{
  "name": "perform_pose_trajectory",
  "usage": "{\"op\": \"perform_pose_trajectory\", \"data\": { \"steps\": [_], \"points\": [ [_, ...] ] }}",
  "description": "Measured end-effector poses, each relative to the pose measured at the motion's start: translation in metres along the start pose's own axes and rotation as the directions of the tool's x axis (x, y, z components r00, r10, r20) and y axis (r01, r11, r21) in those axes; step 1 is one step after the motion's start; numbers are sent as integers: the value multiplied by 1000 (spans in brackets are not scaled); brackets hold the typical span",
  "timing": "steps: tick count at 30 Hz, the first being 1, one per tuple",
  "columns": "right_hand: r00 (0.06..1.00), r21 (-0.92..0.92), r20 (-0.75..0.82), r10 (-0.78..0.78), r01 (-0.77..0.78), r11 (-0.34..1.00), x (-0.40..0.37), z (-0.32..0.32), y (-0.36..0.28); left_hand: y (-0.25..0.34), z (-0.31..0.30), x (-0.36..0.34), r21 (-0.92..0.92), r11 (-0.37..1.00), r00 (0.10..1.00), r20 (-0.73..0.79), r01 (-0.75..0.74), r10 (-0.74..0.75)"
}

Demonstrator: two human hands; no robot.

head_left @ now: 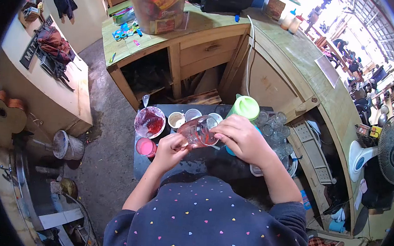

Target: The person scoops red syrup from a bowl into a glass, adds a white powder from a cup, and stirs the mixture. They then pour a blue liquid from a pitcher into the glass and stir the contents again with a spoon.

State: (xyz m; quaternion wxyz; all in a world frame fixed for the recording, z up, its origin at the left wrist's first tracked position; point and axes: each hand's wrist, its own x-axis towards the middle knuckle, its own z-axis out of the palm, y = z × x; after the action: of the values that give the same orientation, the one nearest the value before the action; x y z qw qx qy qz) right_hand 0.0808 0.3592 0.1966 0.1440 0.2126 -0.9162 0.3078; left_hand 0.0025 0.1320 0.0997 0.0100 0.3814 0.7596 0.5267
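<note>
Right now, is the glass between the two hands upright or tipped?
Tipped: the glass slants nearly sideways between the left hand and the right hand, with a round end beside the right fingers.

The dark navy top [186, 213] is scattered with tiny hearts [205, 221] in pink, yellow, white and pale blue. Its short sleeves [289, 218], the right one creased, end well back from the left hand [172, 148] and right hand [242, 139], leaving both forearms [279, 178] bare.

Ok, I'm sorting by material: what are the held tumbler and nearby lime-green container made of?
Held tumbler: probably glass, smooth and glossy; transparent with bright highlights, though clear plastic is possible. Lime-green container: likely plastic, smooth, judging by its even, bright colour.
</note>
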Motion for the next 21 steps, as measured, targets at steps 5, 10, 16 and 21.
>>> {"op": "perform_pose_trajectory", "data": {
  "steps": [5, 10, 16, 21],
  "points": [
    [992, 53, 17, 123, -124, 991, -9, 19, -1, 3, -2, 0, 33, 999, 999, 20, -40, 39],
    [997, -178, -43, -62, 53, 983, -4, 20, 4, 1, 2, 0, 48, 997, 997, 30, -67, 66],
    [991, -137, -76, -112, 101, 985, -3, 4, -6, -4, 0, -4, 42, 998, 999, 25, -38, 37],
    [994, -104, -101, 36, -47, 994, -13, 11, -3, 2, -2, -2, 75, 993, 995, 44, -87, 84]
  ]
}}
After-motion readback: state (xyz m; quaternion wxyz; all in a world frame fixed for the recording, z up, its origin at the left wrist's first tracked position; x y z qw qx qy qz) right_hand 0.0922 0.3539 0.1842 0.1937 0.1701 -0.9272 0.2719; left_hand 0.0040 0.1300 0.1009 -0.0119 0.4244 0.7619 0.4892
